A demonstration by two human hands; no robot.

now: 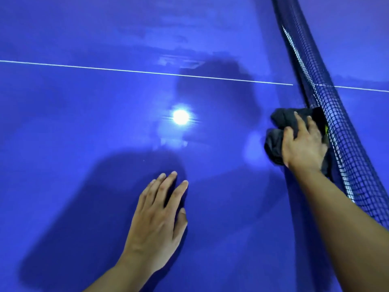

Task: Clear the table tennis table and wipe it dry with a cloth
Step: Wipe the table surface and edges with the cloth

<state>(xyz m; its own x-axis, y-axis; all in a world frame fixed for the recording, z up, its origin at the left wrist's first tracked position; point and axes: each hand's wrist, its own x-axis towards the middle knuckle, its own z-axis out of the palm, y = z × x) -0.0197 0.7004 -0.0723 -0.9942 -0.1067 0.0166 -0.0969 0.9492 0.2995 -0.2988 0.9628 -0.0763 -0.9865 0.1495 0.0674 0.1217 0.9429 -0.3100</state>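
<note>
As my left hand (156, 224) lies flat lower centre, bracing my reach, my right hand (303, 148) presses the cloth (275, 142), fingers spread, drying the table (63, 127) by the net (341, 140).

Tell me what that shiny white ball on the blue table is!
Head view: it's glare, a light reflected in the glossy table tennis table. Head view: a dark shadow surrounds the left hand. Head view: the net curves from wide-angle distortion.

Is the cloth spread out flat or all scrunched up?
Scrunched up. The dark cloth bulges in lumpy folds under the right hand, right against the net.
</note>
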